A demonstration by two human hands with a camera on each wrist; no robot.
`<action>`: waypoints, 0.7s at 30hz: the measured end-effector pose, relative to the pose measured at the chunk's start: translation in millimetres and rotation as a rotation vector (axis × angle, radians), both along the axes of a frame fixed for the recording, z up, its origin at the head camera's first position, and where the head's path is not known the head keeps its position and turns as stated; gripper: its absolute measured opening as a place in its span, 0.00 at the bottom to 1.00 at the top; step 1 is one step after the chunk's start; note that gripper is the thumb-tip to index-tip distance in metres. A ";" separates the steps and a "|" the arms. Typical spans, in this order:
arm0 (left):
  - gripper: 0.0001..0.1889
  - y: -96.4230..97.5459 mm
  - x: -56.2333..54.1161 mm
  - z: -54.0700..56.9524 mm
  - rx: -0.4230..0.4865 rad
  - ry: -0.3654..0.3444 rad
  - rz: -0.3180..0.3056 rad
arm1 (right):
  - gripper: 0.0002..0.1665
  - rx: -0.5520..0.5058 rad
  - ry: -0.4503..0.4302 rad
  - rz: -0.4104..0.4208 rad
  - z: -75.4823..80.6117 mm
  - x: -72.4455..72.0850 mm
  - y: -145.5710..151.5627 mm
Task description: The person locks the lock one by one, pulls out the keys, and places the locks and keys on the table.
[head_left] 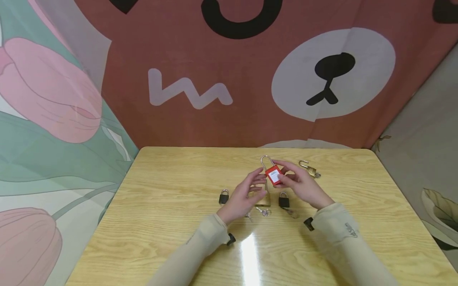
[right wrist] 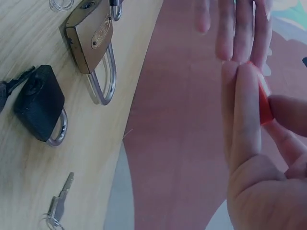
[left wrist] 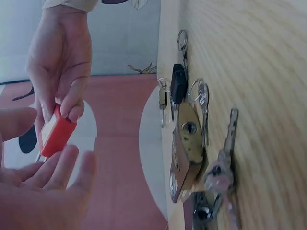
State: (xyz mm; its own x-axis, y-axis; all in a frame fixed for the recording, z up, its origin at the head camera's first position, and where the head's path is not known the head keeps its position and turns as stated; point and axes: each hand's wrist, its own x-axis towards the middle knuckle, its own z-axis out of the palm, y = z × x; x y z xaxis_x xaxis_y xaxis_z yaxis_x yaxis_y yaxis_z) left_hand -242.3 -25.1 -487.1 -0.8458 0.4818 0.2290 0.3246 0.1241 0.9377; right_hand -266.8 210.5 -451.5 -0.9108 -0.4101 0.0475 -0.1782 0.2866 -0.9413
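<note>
A red padlock (head_left: 274, 174) with a white label and a tall metal shackle is pinched between the thumb and fingers of my right hand (head_left: 304, 184). It is held up above the table, shackle pointing up and away. My left hand (head_left: 245, 200) is just left of it, fingers extended and slightly bent, fingertips right at the lock's edge. In the left wrist view the red body (left wrist: 58, 134) shows past the left fingers. Under the hands lies a large brass padlock (head_left: 264, 201), partly hidden by the left hand. In the right wrist view, fingers cover most of the red lock (right wrist: 264, 103).
A small black padlock (head_left: 223, 197) lies to the left, another black padlock (head_left: 284, 201) to the right with keys near it. Farther back right is a brass padlock (head_left: 309, 171) with its shackle raised. Loose keys (head_left: 264, 211) lie nearer me on the wooden table (head_left: 161, 238).
</note>
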 end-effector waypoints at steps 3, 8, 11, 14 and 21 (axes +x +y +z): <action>0.37 5.5 -2.4 -2.7 -0.083 0.020 -0.023 | 0.32 0.054 0.035 -0.042 -3.1 -1.0 3.8; 0.39 14.0 -5.7 -1.4 -0.251 0.018 -0.004 | 0.38 0.176 0.106 -0.112 -10.0 -1.7 8.0; 0.39 19.2 -8.9 -2.6 -0.341 0.019 0.007 | 0.43 0.194 0.105 -0.130 -15.6 -3.4 10.1; 0.39 23.9 -13.1 -6.5 -0.393 0.040 0.006 | 0.47 0.206 0.100 -0.129 -21.5 -6.4 12.8; 0.40 32.4 -23.2 -15.3 -0.563 0.120 0.024 | 0.53 0.203 0.039 -0.115 -32.7 -16.3 18.5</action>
State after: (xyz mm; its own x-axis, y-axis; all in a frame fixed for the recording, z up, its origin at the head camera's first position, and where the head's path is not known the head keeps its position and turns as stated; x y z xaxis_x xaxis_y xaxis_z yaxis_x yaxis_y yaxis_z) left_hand -265.5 7.3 -502.4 -0.8420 0.5382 0.0379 0.4154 0.6019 0.6820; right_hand -283.2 229.0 -484.3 -0.9510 -0.3089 0.0110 -0.1689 0.4895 -0.8555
